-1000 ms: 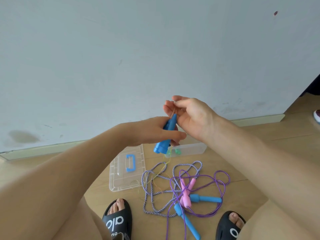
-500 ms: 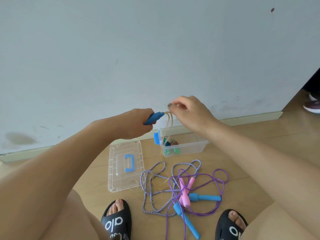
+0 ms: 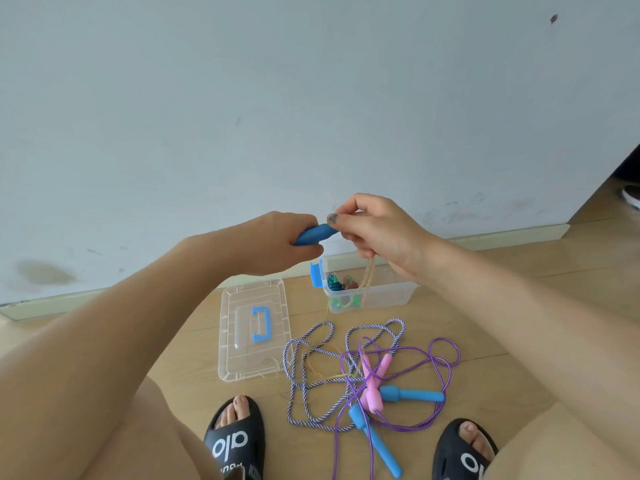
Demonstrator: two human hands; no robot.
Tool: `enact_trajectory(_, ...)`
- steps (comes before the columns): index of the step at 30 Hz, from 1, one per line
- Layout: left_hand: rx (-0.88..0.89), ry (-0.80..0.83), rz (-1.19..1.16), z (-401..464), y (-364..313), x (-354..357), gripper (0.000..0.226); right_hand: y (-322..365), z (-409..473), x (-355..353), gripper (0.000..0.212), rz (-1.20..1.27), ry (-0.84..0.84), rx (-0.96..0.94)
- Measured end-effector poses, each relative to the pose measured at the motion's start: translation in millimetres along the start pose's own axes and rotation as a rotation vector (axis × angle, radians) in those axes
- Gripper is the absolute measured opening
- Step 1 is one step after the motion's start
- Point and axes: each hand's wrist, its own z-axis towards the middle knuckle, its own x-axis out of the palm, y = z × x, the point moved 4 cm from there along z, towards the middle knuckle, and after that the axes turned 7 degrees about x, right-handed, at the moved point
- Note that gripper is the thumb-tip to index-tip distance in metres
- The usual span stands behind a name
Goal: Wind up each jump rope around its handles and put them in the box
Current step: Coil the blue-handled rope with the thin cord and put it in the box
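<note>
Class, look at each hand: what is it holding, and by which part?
The left hand grips blue handles around their thick end. The right hand pinches the yellowish rope near the handles' tip.

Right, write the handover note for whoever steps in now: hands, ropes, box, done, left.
Left hand grips the blue handles in the air above the box.
Right hand pinches the tan rope, which hangs down past the box.
Box is open with some wound rope already inside; lid lies left of it.
Left: finish winding this rope, box it, then untangle the striped rope and purple rope lying on the floor.
</note>
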Motion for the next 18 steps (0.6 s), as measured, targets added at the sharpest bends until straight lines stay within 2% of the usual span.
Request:
enact_trajectory(3,-0.021,-0.038,0.041,0,0,-5,0.032,0,1,0,0.015,0.036,0.022,0.01)
enact_trajectory(18,-0.003,-0.094,0.091,-4,-3,-15,0.023,0,3,-6,0.009,0.07,-0.057,0.009)
